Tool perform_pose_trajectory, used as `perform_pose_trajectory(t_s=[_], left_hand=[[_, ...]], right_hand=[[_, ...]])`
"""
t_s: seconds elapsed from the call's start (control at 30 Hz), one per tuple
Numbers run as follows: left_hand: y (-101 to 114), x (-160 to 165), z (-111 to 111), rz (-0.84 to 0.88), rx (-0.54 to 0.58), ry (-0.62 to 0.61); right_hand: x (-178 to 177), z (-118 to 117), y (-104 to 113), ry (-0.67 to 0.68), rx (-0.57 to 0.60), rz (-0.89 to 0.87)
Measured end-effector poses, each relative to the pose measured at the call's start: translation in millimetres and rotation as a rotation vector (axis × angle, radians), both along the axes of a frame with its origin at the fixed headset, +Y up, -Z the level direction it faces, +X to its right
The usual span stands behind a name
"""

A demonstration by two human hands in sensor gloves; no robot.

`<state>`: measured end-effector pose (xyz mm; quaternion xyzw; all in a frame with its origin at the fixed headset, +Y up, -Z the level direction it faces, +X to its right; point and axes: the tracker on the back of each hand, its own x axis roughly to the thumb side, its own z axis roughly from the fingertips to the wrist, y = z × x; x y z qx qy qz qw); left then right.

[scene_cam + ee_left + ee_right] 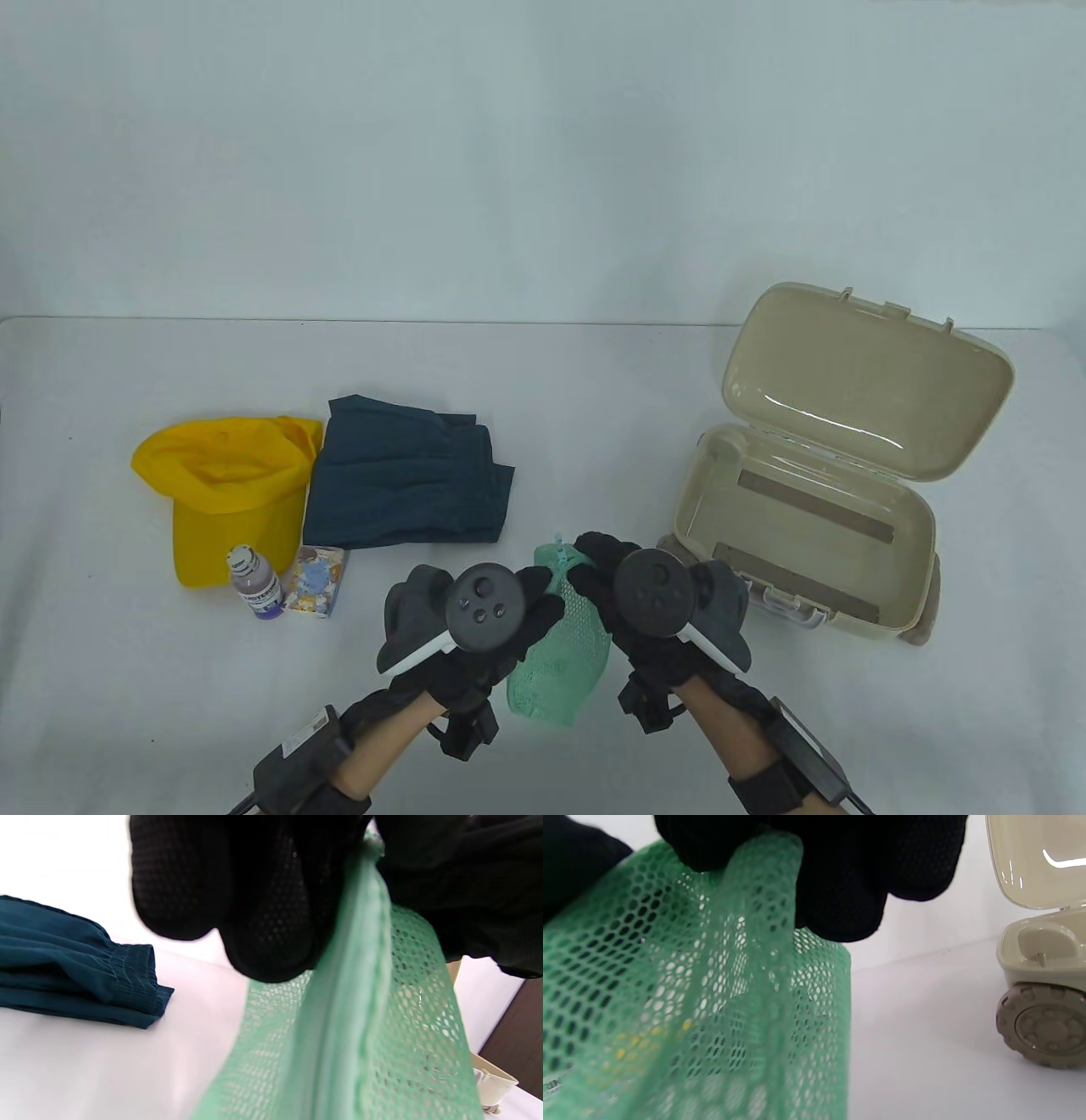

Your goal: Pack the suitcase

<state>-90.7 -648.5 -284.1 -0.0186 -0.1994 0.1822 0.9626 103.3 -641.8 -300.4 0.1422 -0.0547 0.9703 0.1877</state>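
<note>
Both hands (585,594) hold the mesh bag (564,654) hanging lengthwise downward.

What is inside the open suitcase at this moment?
The suitcase holds no packed item in the table view: only two grey strips lie on its floor. Its near wall covers the front edge of the floor.

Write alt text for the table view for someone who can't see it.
Both gloved hands, left hand and right hand, hold up a green mesh bag near an open beige suitcase. A yellow cap, dark folded garment, small bottle and small patterned box lie left.
</note>
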Motion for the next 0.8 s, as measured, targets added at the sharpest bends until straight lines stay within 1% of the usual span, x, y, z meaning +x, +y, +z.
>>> perform_pose_trajectory(t_s=[0.13,0.17,0.27,0.33,0.37,0.5,0.57,0.73,0.77,0.8], left_hand=[[8.5,-13.8,-2.4,0.019,0.069,0.056],[9.6,-17.0,-3.3,0.019,0.094,0.052],[8.1,-19.4,-3.9,0.003,0.113,0.023],[6.3,-16.8,-3.5,-0.02,0.116,0.003],[4.5,-13.2,-3.5,-0.042,0.111,-0.043],[-1.5,-3.0,-1.2,-0.096,0.119,-0.06],[-1.8,1.4,2.0,-0.125,0.167,-0.06],[-0.3,15.5,15.6,-0.301,0.381,-0.049],[-0.5,17.7,16.6,-0.342,0.407,-0.053],[-0.4,19.1,17.2,-0.364,0.405,-0.061]], right_hand=[[4.1,1.6,2.1,0.032,-0.003,0.004],[4.5,2.2,2.3,0.029,0.002,0.006],[1.8,3.5,1.6,0.07,0.006,0.033],[-1.5,5.2,0.5,0.091,0.01,0.05],[-4.6,7.2,-0.1,0.096,0.021,0.072],[-10.2,11.9,-0.1,0.107,0.033,0.083],[-11.9,13.9,-1.3,0.106,0.043,0.1],[-11.6,14.1,-2.4,0.087,0.034,0.099],[-11.3,13.6,-2.5,0.088,0.027,0.095],[-11.1,13.5,-2.7,0.088,0.02,0.094]])
